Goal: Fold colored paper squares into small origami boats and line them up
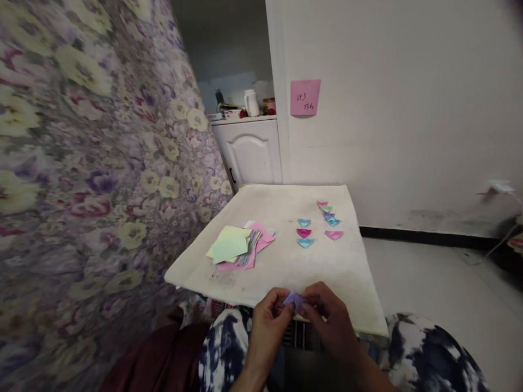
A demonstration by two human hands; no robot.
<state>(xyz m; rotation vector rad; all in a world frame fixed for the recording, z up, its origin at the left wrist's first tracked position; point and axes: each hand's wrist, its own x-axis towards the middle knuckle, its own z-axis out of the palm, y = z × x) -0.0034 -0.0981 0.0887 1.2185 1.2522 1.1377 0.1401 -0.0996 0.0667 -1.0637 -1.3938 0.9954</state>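
Left hand [268, 314] and right hand [330, 316] are pinching purple paper [293, 298] at bottom middle, maybe keeping its folds tight; colored sheets [231, 249] are lying just left of center

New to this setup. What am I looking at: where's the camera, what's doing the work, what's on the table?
There is no machine here: one person works with bare hands. The single picture comes from a camera worn on the head, looking forward and down, so the left hand appears on the left and the right hand on the right.

Both hands hold a small purple folded paper at the near edge of a table with a pale cover. On its left lies a loose pile of paper sheets, with light green on top. On its right sit small folded papers in pink, blue, green and purple.
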